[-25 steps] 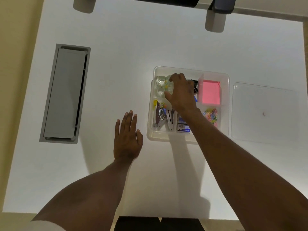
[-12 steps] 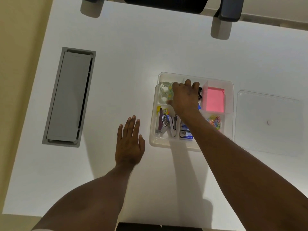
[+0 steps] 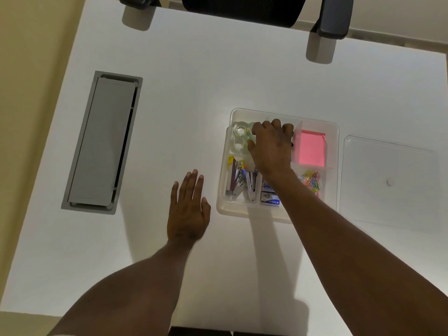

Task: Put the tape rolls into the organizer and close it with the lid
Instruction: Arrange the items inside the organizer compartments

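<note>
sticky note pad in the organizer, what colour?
Pink; the sticky note pad shows clearly in the head view.

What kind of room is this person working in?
Most likely an office or study. The white desk has a grey cable hatch set into it, a black office chair stands at its far edge, and the clear organizer holds staplers, pink sticky notes and coloured paper clips.

The right hand (image 3: pixel 270 146) has edged rightward off the tape rolls (image 3: pixel 240 138); more rolls show.
</note>
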